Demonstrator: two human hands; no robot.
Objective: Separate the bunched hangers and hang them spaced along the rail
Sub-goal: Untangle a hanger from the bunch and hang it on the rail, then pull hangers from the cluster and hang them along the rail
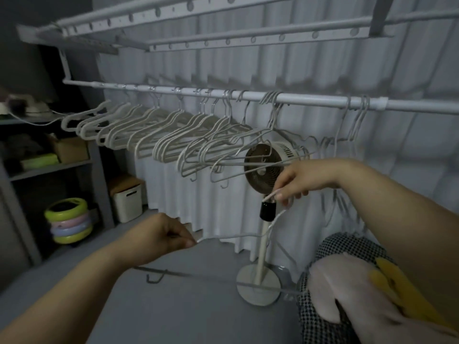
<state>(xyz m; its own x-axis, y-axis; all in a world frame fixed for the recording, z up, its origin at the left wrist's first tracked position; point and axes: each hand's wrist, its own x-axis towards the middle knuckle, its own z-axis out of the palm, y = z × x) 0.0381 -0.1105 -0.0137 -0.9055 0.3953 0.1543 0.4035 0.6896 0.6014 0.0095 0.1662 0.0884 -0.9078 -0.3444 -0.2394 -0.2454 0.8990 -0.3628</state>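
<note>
Two bare hands were seen in the lower half of the head view, both closed on one pale wire hanger (244,235) held well below the rail. The left hand (161,234), at lower centre-left, was pinched shut on the hanger's left end, fingers curled under. The right hand (295,182), right of centre, was closed in a fingertip pinch on the hanger's hook end, in front of a standing fan (267,161). The hanger's lower bar (198,278) ran blurred across the bottom of the frame.

One white rail (298,98) was seen crossing the middle of the frame from left to right. Many pale hangers (159,135) were hung along its left and centre stretch in close clusters; an exact count could not be made, as they overlapped. A smaller group of thin hangers (357,115), perhaps three or four, was hung toward the right end. One overhead drying rack (173,13) filled the top of the frame.

At the left, one shelf unit (49,167) was seen with one cardboard box (70,150) on it, and one stack of coloured rings (69,223) on the floor. One white bin (128,203) stood by the curtain (323,70). Checked fabric (352,247) showed at lower right.
</note>
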